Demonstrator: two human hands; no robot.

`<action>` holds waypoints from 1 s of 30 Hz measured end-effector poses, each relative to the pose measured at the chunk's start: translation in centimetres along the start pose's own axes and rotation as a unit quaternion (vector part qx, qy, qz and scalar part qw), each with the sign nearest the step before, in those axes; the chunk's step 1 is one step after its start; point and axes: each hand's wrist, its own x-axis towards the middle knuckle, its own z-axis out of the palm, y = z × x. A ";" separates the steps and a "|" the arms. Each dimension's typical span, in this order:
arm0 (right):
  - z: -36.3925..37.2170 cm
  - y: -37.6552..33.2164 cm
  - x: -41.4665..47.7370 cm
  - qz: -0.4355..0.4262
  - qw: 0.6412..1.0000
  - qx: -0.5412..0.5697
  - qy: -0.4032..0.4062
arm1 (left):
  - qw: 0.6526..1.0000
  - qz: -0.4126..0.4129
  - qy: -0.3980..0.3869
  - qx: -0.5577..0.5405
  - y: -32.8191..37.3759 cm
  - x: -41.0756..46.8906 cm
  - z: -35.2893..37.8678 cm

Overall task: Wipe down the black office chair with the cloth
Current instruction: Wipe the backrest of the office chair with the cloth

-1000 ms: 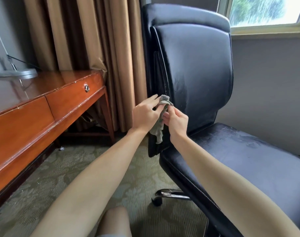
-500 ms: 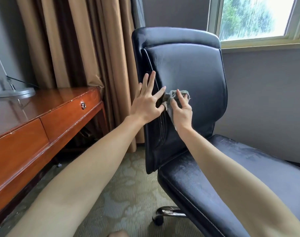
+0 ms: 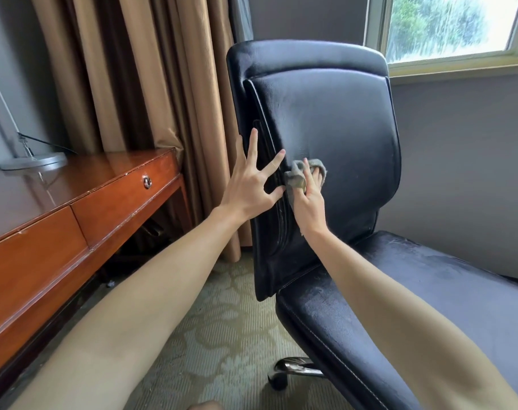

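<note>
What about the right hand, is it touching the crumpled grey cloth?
Touching. The head view shows the right hand holding the crumpled grey cloth, fingers over it, pressing it against the black leather office chair back.

A hotel room or home study, by the look of it: a polished wooden desk (image 3: pixel 74 220) with a lamp base (image 3: pixel 34 161) at nine o'clock, floor-length tan curtains (image 3: pixel 151 84) at eleven, a black office chair (image 3: pixel 334 128) at centre, a window (image 3: pixel 447 25) at one, and patterned carpet (image 3: pixel 222 335) at six.

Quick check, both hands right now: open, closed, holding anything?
Left hand: open, fingers spread, at the edge of the chair backrest.
Right hand: holds the grey cloth, pressed on the backrest.
</note>
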 end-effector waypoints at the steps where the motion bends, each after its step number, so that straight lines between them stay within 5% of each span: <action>1: 0.1 -0.6 0.6 -0.013 1.000 -0.008 -0.005 | 1.000 0.003 0.003 -0.003 -0.1 0.0 0.0; 10: 0.2 4.5 -3.8 -0.015 0.998 -0.060 -0.022 | 0.999 0.019 -0.008 -0.030 -1.4 -0.4 -0.1; 15: -0.3 4.0 -3.0 -0.003 0.998 -0.056 -0.024 | 0.995 -0.059 -0.013 -0.083 0.1 0.0 -0.1; 30: -0.7 2.6 -4.4 -0.007 0.997 -0.068 -0.030 | 0.993 -0.073 0.059 -0.070 1.9 -1.3 0.6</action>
